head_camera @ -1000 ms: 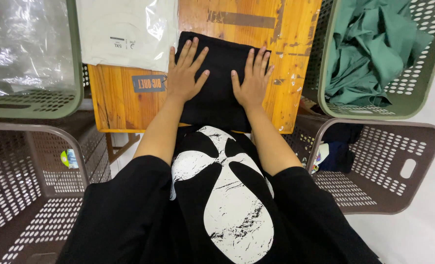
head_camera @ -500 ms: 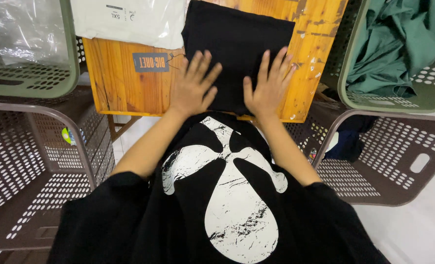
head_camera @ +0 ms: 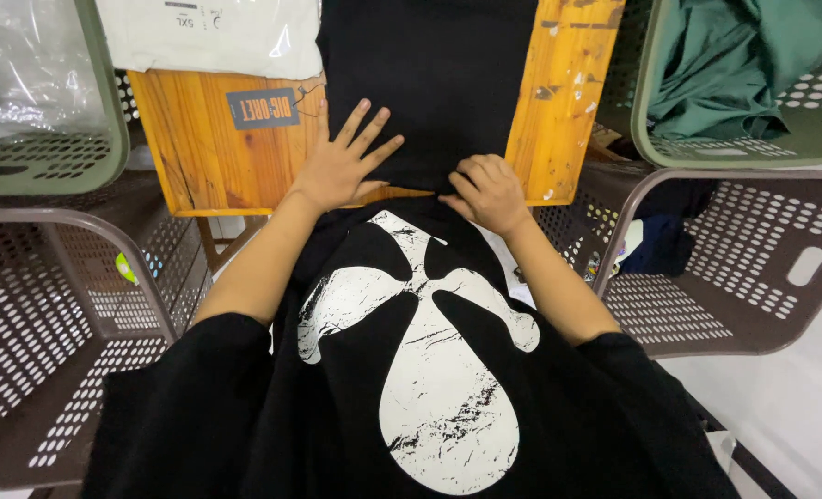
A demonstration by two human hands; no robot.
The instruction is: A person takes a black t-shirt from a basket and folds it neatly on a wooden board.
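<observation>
Flat on the wooden surface (head_camera: 217,157) lies a black garment (head_camera: 429,83), its near edge at the surface's front edge. Left hand (head_camera: 342,166) rests with fingers spread, palm down, half on wood and half on cloth. Right hand (head_camera: 487,192) is curled, fingertips pinching the garment's near hem. A white packet (head_camera: 212,37) sits just beside the garment. Green cloth (head_camera: 735,65) fills a basket (head_camera: 647,120) on the right.

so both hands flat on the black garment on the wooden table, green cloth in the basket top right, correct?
Not quite. In the head view only the left hand lies flat, fingers spread; the right hand is curled, pinching the black garment at its near edge. Wooden table and green cloth are right.
</observation>
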